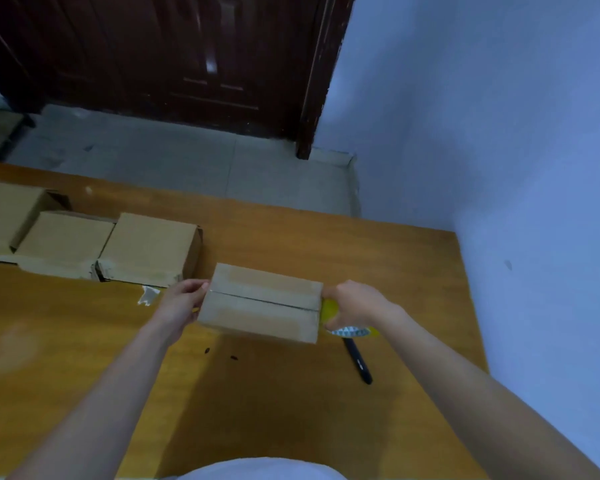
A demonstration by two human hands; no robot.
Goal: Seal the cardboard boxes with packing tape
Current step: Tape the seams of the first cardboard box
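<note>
One small cardboard box (262,301) stands on the wooden table (378,258), near its middle, in front of the person. Its two top flaps are closed and meet in a dark seam that runs from left to right across the top.

The left hand (184,299) is at the left end of the box. Its fingers are curled and their tips touch the box edge just where the seam ends. If something thin is pinched there, I cannot tell.

The right hand (354,303) is at the right end of the box and grasps a yellow tape roll (330,311), which is pressed against that end. A short piece of pale tape (349,331) shows below the hand.

One black pen-like object (358,361) lies on the table just under the right hand, apart from the box. Two small dark specks (220,354) are on the table before the box. One crumpled scrap of clear tape (148,294) lies near the left hand.

Three more cardboard boxes (149,249) stand in a row on the left part of the table, side by side and close to each other; the leftmost one is cut by the picture edge.

Behind the table are a grey floor (187,161), one dark wooden door (174,53) and a blue-white wall (499,116) at the right.
</note>
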